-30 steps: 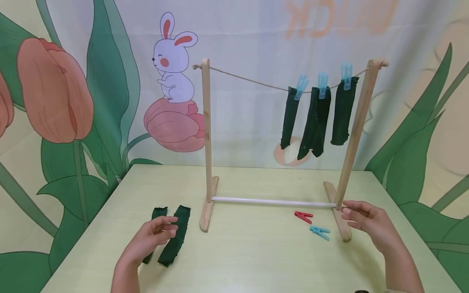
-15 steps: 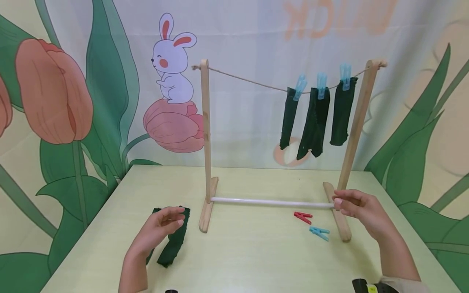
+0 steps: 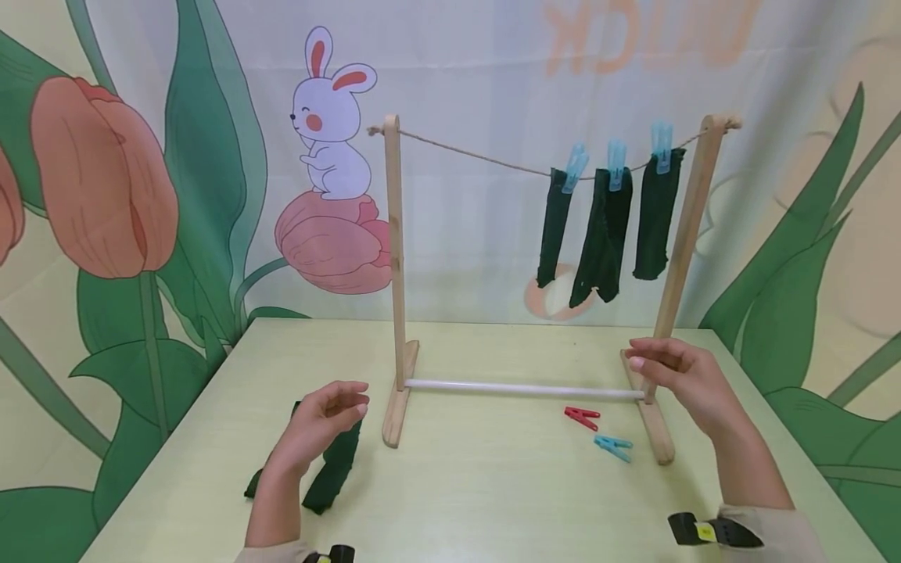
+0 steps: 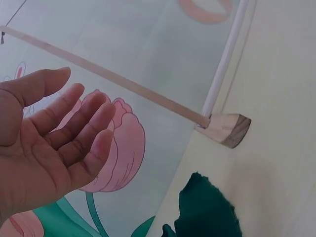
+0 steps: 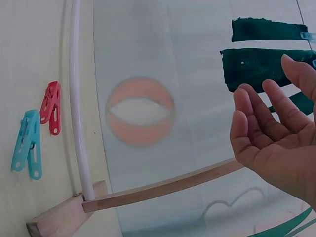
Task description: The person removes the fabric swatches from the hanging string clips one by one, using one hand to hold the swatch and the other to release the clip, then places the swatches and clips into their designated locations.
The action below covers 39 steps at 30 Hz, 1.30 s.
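My left hand (image 3: 317,430) is raised over two dark green cloth strips lying on the table. The right-hand strip (image 3: 334,473) shows largely, while the other strip (image 3: 254,483) is mostly hidden behind the hand and forearm. In the left wrist view, the fingers (image 4: 81,140) are loosely bent with nothing between them. My right hand (image 3: 690,383) hovers in front of the rack's right post (image 3: 686,227), also holding nothing. A red clothespin (image 3: 581,417) and a blue clothespin (image 3: 614,446) lie on the table to its left.
A wooden rack with a left post (image 3: 395,242) and a white crossbar (image 3: 521,388) stands on the table (image 3: 479,493). Three green cloth pieces, including a middle one (image 3: 601,242), hang by blue clothespins from its sagging string (image 3: 479,156). A printed curtain (image 3: 479,258) hangs behind.
Both hands have lifted and moved inward, the left one to the right and the right one to the left. The hanging cloths and the loose clothespins stay put.
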Tool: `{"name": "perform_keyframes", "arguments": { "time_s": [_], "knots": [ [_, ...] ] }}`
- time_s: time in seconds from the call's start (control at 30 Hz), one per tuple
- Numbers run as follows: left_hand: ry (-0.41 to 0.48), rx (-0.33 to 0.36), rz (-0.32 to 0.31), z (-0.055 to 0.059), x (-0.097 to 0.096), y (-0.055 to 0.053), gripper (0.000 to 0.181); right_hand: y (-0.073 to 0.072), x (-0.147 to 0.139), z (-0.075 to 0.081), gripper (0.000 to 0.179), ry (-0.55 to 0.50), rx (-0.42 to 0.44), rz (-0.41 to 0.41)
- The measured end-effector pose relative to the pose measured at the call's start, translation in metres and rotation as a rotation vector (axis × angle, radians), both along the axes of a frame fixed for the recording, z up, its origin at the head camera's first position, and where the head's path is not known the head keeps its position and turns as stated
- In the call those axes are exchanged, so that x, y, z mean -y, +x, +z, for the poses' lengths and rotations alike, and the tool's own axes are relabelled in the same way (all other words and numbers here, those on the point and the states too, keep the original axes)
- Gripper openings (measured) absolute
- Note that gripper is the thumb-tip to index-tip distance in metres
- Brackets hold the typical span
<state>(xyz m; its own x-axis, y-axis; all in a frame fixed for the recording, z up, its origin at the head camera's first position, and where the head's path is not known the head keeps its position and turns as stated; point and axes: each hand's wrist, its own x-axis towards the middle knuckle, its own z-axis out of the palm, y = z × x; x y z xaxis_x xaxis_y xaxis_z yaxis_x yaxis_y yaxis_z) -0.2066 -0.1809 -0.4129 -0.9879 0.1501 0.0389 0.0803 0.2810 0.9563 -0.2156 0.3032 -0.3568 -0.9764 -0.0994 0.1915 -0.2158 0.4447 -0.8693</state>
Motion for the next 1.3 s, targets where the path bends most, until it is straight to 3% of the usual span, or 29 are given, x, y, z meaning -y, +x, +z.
{"name": "perform_keyframes", "arguments": {
  "time_s": [0.27, 0.73, 1.03, 1.3],
  "knots": [
    [0.018, -0.041, 0.004, 0.007, -0.017, -0.008, 0.032, -0.008, 0.008, 0.008, 0.035, -0.079, -0.121, -0.039],
    [0.056, -0.070, -0.015, 0.017, -0.049, -0.026, 0.026, -0.020, 0.023, 0.038, 0.038, -0.087, -0.180, -0.037],
    [0.079, -0.110, 0.002, 0.020, -0.063, -0.032, 0.026, -0.027, 0.029, 0.059, 0.041, -0.113, -0.223, -0.021],
    [0.134, -0.209, -0.007, 0.025, -0.073, -0.038, 0.026, -0.034, 0.034, 0.078, 0.034, -0.236, -0.281, 0.018]
  ]
}}
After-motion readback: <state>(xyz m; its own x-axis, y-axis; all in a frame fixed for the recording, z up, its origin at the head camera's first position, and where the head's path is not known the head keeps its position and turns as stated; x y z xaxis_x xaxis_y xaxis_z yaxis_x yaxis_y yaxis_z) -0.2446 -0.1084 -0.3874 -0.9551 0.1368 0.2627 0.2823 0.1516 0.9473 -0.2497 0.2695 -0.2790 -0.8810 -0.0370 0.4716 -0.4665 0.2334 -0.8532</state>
